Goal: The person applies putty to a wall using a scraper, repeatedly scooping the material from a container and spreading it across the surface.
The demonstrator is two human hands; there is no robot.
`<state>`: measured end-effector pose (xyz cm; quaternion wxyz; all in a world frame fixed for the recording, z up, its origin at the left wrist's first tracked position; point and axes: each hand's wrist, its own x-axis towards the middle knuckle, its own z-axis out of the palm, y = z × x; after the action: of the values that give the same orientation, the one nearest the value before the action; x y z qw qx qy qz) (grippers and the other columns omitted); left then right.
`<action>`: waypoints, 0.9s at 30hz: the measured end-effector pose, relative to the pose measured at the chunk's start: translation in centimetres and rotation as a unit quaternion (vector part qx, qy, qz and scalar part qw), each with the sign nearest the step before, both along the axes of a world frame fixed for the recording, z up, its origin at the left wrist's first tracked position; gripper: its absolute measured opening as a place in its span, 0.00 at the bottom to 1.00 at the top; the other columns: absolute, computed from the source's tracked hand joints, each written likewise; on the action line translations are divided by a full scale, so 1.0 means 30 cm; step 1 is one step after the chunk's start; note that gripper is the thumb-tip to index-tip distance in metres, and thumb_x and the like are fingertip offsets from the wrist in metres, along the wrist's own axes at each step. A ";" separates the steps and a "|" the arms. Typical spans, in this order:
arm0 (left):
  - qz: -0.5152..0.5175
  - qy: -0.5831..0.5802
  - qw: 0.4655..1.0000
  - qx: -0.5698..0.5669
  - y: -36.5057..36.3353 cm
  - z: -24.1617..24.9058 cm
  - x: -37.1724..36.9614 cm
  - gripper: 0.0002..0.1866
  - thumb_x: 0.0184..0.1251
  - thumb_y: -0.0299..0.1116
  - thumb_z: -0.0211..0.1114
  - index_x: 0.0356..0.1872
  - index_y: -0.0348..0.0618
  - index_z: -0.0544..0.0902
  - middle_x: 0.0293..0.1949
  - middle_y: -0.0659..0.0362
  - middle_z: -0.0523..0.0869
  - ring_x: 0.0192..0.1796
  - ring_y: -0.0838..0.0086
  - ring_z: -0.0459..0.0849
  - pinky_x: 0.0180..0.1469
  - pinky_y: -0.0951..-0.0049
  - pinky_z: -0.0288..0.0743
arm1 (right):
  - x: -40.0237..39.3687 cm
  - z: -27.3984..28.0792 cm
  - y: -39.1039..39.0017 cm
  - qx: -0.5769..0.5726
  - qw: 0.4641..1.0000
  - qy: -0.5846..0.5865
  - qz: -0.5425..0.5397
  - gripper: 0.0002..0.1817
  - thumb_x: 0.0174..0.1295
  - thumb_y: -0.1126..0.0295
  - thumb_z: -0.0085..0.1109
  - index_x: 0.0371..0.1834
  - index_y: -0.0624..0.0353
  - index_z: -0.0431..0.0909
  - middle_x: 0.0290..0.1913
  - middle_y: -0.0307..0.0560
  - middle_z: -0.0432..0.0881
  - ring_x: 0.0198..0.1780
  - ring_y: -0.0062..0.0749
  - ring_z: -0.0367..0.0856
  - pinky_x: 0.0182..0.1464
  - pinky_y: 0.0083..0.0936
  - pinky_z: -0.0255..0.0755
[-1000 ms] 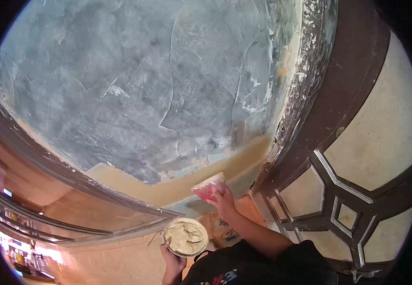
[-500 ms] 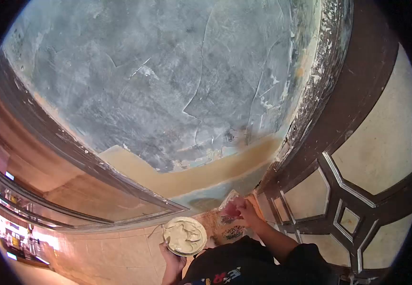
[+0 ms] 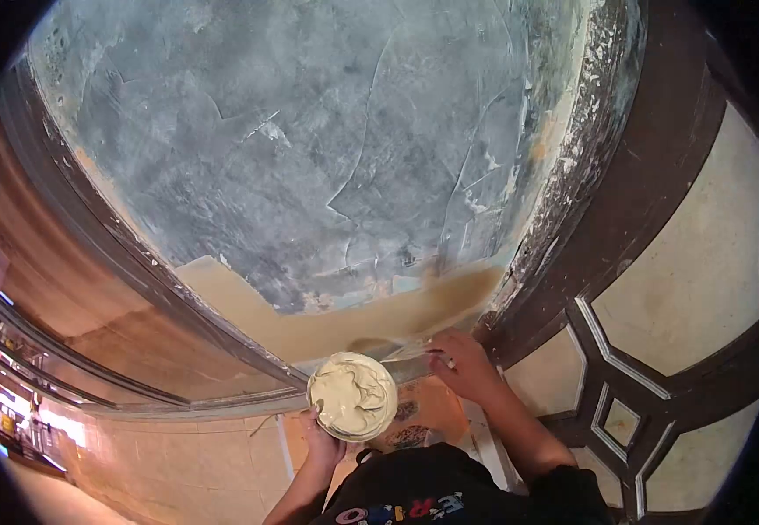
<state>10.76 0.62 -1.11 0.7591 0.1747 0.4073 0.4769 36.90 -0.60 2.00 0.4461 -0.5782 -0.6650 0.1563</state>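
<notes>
While the left hand (image 3: 325,444) clasps a tub (image 3: 364,437) of cream paste (image 3: 360,394), the right hand (image 3: 465,367) pinches a blurred scraper (image 3: 409,352).

wall (image 3: 257,79): we see mottled blue-grey, clouded darker in places and crossed by thin whitish streaks.
lower band (image 3: 309,336): we note flat tan, browner toward the right.
paste (image 3: 351,394): we read pale cream.
bowl (image 3: 368,437): we find a cream rim.
scraper (image 3: 407,351): we make out only a pale, blurred tone.
shirt (image 3: 419,477): we mark black, printed with multicoloured lettering.
door (image 3: 690,262): we observe dark brown framing, cream panels and white edging in an angular geometric pattern.
jamb (image 3: 581,131): we see dark brown flecked with white.
floor (image 3: 196,455): we trace peach tiles with faint lines.
</notes>
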 end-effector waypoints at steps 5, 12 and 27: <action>0.036 0.006 0.992 0.118 -0.012 -0.047 0.057 0.35 0.56 0.48 0.55 0.61 0.35 0.65 0.59 0.48 0.72 0.60 0.60 0.72 0.63 0.60 0.65 | -0.003 0.031 0.009 0.062 0.988 -0.136 0.034 0.11 0.49 0.73 0.62 0.38 0.56 0.77 0.41 0.47 0.76 0.47 0.48 0.75 0.50 0.39 0.71; 0.012 0.009 0.992 0.128 -0.059 -0.128 0.108 0.34 0.60 0.51 0.54 0.60 0.33 0.66 0.58 0.49 0.73 0.60 0.62 0.73 0.64 0.62 0.64 | 0.003 0.065 0.031 0.135 0.972 -0.181 0.063 0.12 0.44 0.74 0.65 0.34 0.55 0.77 0.40 0.43 0.77 0.48 0.45 0.77 0.49 0.36 0.74; -0.013 0.039 0.982 0.186 -0.130 -0.088 0.250 0.31 0.62 0.43 0.51 0.62 0.33 0.61 0.59 0.48 0.72 0.59 0.59 0.73 0.61 0.61 0.66 | -0.009 0.047 -0.002 0.261 0.935 -0.224 0.083 0.12 0.42 0.71 0.65 0.33 0.50 0.79 0.43 0.36 0.79 0.45 0.35 0.76 0.46 0.29 0.74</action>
<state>18.26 -3.27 -3.74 0.7029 0.3364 0.3384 0.5274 36.62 -0.66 3.42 0.4058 -0.4046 -0.8108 -0.1198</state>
